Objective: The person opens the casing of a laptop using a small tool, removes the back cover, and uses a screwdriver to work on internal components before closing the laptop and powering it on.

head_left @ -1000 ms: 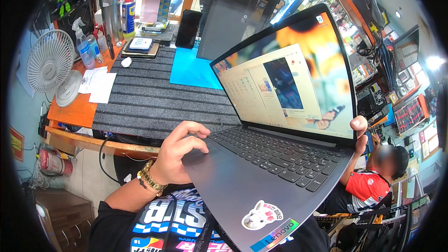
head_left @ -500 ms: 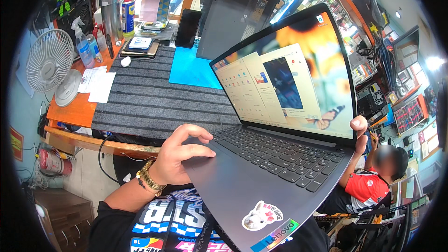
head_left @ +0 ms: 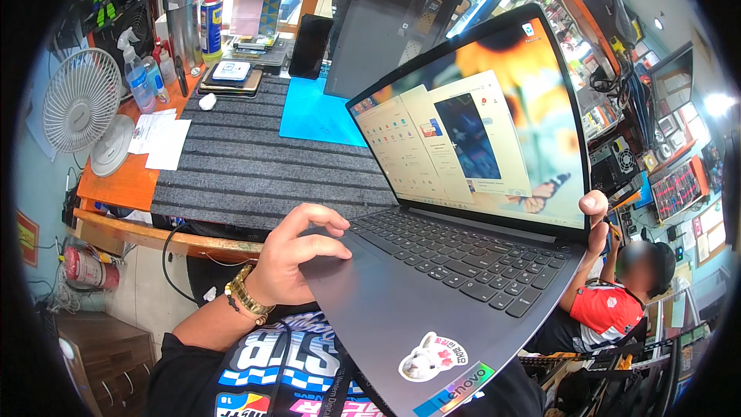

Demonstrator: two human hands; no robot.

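Note:
An open dark grey laptop (head_left: 471, 293) is tilted in front of me, its lit screen (head_left: 502, 131) showing windows over a flower wallpaper. Stickers sit on its palm rest. My left hand (head_left: 289, 263) rests at the laptop's left, fingers bent and apart, one fingertip on the touchpad area near the keyboard. My right hand (head_left: 593, 220) grips the far right side by the hinge, fingers showing at the edge and the rest hidden behind the laptop.
Behind are a desk with a ribbed grey mat (head_left: 224, 162), blue mat (head_left: 312, 116), black phone (head_left: 312, 47), dark panel (head_left: 386, 23), white fan (head_left: 81, 101), papers (head_left: 174, 147) and bottles (head_left: 139, 77). A co-worker (head_left: 617, 301) in red sits at right.
My left hand's fingers have shifted slightly to the right across the touchpad area since a second ago. The window contents on the screen differ slightly. The laptop and right hand stay in place.

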